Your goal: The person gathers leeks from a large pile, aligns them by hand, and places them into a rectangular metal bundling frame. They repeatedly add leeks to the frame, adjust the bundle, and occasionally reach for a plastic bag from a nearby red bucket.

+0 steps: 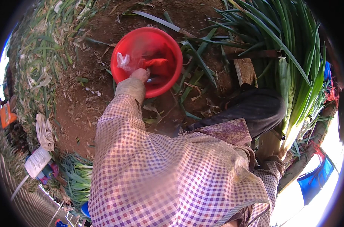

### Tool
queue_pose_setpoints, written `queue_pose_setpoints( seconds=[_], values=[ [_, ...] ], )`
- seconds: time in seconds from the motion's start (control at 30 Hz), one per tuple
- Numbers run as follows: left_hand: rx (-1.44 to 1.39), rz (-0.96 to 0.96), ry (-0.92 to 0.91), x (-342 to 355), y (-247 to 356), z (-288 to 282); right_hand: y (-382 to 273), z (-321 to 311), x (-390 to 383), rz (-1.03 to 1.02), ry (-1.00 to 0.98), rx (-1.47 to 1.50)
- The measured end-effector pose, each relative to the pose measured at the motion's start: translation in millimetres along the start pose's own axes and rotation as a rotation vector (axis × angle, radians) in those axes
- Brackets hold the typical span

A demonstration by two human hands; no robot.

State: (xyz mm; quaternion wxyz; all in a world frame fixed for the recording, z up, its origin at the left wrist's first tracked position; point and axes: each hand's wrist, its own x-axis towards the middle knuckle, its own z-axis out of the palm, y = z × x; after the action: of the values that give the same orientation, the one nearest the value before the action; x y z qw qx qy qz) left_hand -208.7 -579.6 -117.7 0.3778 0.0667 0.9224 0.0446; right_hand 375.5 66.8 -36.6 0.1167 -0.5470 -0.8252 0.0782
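Note:
My left hand (141, 75) reaches over the near rim of a round red plastic basin (177, 80). Its fingers are curled down inside, and whatever they grip is hidden. Inside the basin, a red cloth-like piece (156, 63) lies next to the hand, and a crumpled clear plastic scrap (122, 60) rests at the left. On the right, the checked right sleeve (273, 166) ends by the pale lower ends of tall green leeks or large green onions (298, 109); my right hand itself is hidden.
A long flat blade (157, 20) with a handle lies on the brown soil beyond the basin. Cut leaves (202, 64) litter the ground. A wooden-looking frame (244, 72) stands by the leeks. More green onions (76, 174) and a pale plastic bag (45, 132) lie left.

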Motion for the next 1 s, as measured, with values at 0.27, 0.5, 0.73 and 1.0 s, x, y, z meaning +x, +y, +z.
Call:
queue_pose_setpoints(
  seconds=[0.27,0.5,0.73,1.0],
  values=[
    [-0.049,0.474,-0.118,-23.7,19.1,6.8,-5.9,-5.2,-4.9,0.007,0.006,-0.014],
    [0.152,0.475,-0.110,-22.6,15.0,12.6,-10.9,-10.6,-4.8,0.003,0.009,-0.013],
    [0.244,0.458,-0.132,-17.6,20.0,-1.1,-12.3,-10.1,-8.9,0.012,0.014,0.000],
    [0.312,0.475,-0.092,-19.4,14.6,-6.8,-11.2,-9.4,-10.0,0.018,0.012,0.009]
  ],
)
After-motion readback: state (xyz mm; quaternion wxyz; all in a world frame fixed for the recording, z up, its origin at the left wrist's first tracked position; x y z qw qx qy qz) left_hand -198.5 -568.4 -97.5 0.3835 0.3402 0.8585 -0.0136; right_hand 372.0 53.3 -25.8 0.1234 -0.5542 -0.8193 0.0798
